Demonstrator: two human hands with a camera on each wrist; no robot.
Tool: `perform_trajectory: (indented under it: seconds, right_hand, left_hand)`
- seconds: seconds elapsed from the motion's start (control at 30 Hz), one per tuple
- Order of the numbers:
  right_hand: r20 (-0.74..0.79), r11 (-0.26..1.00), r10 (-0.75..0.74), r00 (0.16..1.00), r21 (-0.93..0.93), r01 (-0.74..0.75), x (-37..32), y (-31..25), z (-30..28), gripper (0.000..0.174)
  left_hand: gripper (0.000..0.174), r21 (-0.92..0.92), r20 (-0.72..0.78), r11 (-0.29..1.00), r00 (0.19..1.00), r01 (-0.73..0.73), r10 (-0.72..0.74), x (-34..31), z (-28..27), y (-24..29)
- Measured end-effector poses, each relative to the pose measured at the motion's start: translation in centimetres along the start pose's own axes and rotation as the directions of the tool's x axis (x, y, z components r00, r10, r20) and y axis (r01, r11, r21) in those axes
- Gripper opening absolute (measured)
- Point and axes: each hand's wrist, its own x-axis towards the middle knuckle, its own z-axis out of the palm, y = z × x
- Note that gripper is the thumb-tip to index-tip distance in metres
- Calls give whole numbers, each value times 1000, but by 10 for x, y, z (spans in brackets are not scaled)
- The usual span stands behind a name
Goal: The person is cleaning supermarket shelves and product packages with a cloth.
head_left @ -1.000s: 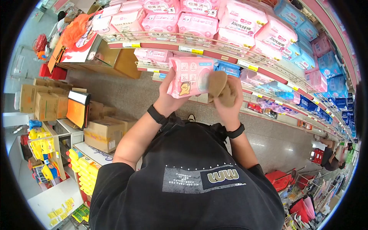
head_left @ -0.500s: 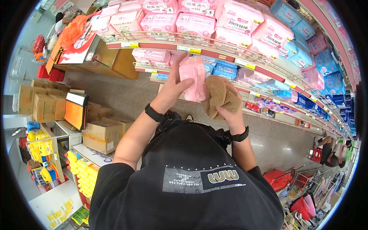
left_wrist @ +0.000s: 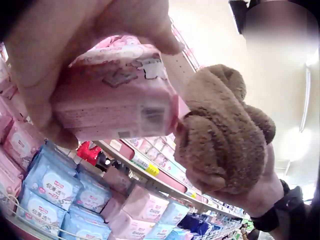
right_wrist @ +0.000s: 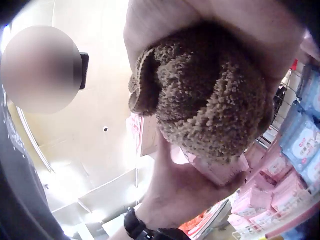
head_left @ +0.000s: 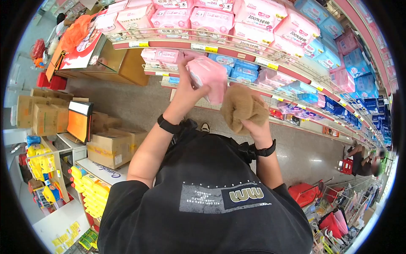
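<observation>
My left hand (head_left: pixel 189 94) grips a pink plastic-wrapped pack (head_left: pixel 208 78) in front of the lower shelf, thumb on one side and fingers on the other. Printing and a barcode show on the pack (left_wrist: pixel 115 100) in the left wrist view. Beside it, my right hand (head_left: pixel 257 127) holds a bunched brown fluffy cloth (head_left: pixel 242 109), the thumb pressed into its folds. In the right wrist view the cloth (right_wrist: pixel 210 100) fills the palm and covers part of the pink pack (right_wrist: pixel 220 170). Cloth and pack are close together at chest height.
A shelf rail (head_left: pixel 241 55) with price tags runs across ahead, stacked with pink packs (head_left: pixel 211 21) and blue packs (head_left: pixel 244 73). Cardboard boxes (head_left: pixel 111 148) and yellow bottles (head_left: pixel 91 194) stand to the left. Red baskets (head_left: pixel 302 194) sit at right; another person (head_left: pixel 361 163) is farther off.
My left hand has turned the pink pack from its printed face to a plainer side. The brown cloth, still in my right hand, has shifted slightly down and shows more of its folds.
</observation>
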Motion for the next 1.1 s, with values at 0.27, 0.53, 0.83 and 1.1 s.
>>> perform_trajectory:
  seconds: [0.27,0.53,0.83,1.1]
  right_hand:
    - [-87,984,-158,984,-93,150,-8,-14,14,52]
    - [-236,984,-176,956,-16,177,-27,-27,7,54]
    - [-143,610,-439,887,-772,178,17,-43,10,47]
    - [146,398,-461,875,-848,351,34,-42,53,53]
  left_hand:
    - [89,54,184,998,981,45,-54,-19,-1,16]
    - [83,273,270,937,952,-216,141,-12,9,18]
    - [77,696,402,489,850,-525,341,-14,29,9]
    - [68,679,307,572,886,-460,348,-12,17,-4]
